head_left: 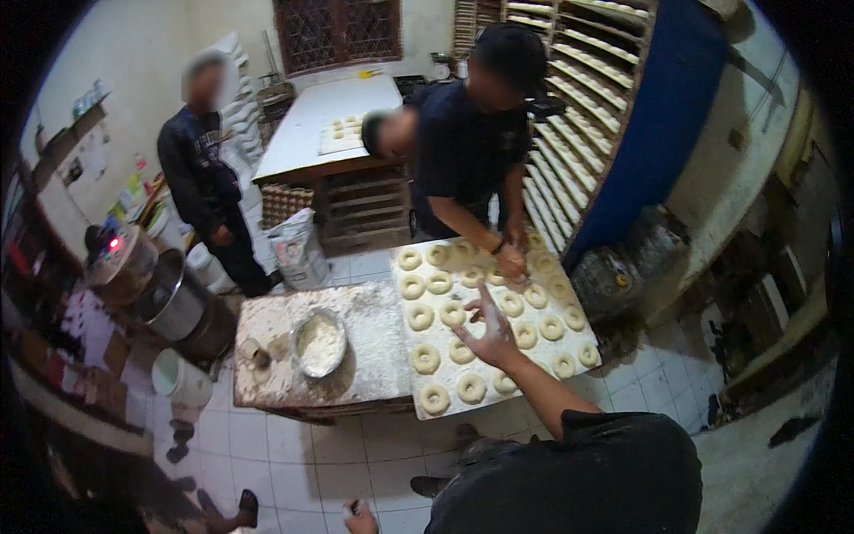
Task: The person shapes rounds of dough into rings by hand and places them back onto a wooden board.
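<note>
My right hand (492,341) reaches over a white board (405,356) set with several rows of pale dough rings (424,359). Its floury fingers are spread, the thumb near one ring (453,312), and nothing is held. At the lower edge, away from the table, is my left hand (360,518), partly cut off. Its whitened fingers are loosely bent, with nothing visible in them. Across the board a co-worker bends forward, and that person's hands (511,263) are down among the far rings. What those fingers grip is not clear.
Left of the board, the flour-dusted table (374,311) holds a metal bowl (320,343) of flour and a small cup-like container (256,353). A mixer (169,294) and white bucket (181,378) stand left. A loaded rack (578,116) rises behind. Another person (200,169) stands back left.
</note>
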